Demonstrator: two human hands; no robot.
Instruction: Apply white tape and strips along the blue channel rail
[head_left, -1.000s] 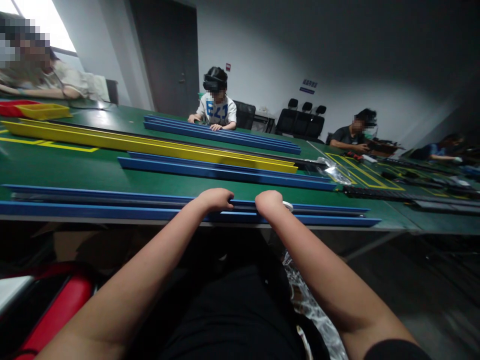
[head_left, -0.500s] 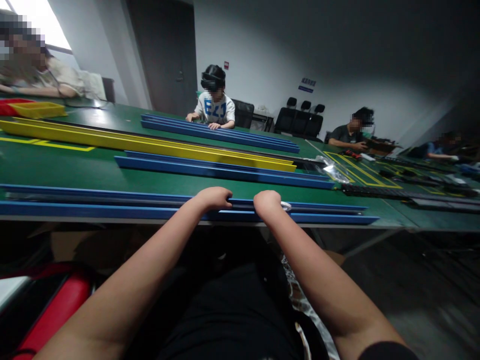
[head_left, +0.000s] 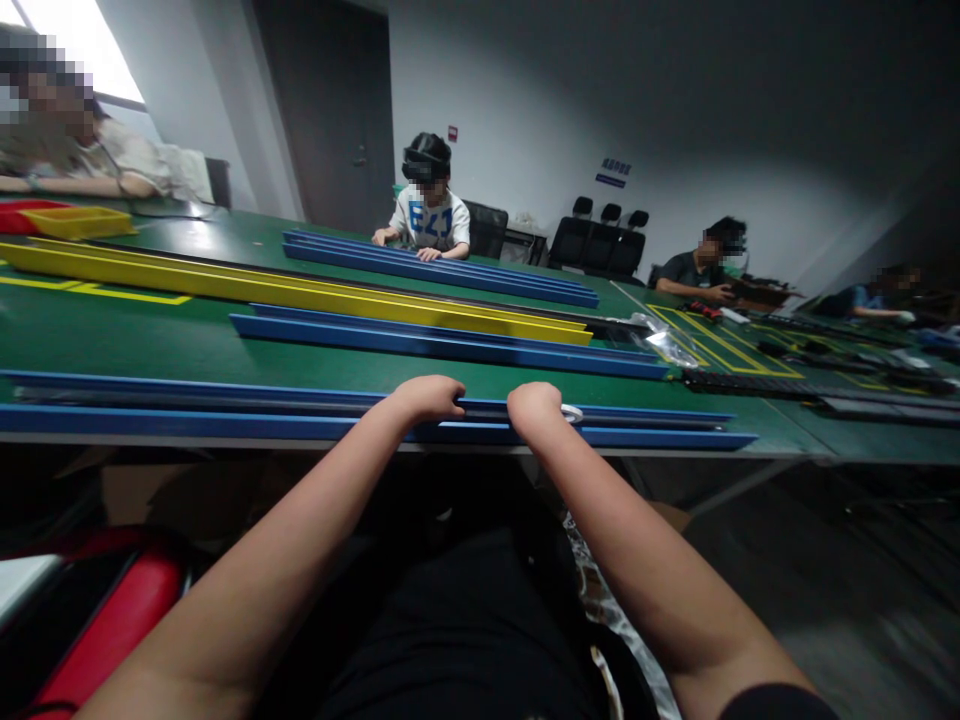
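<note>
Near the table's front edge lies a long blue channel [head_left: 187,418] with raised sides and a dark, shiny strip along its inside. Over its middle, my left hand [head_left: 433,397] is closed, thumb and fingers bent down into the channel; what they pinch, if anything, is hidden. Just to the right, my right hand [head_left: 535,404] is curled into a fist above the same channel. A white ring that looks like a roll of tape [head_left: 573,413] sticks out from its right side. A small gap separates the two hands.
Beyond lie another blue channel [head_left: 450,343], a long yellow channel [head_left: 300,295] and more blue channels [head_left: 435,268]. Clear plastic wrapping [head_left: 671,345] sits at their right end. Yellow and red trays [head_left: 79,222] stand far left. Co-workers sit around the green table [head_left: 150,345].
Almost nothing differs. Both hands stay in the same place over the blue channel, and the view has shifted very slightly.
</note>
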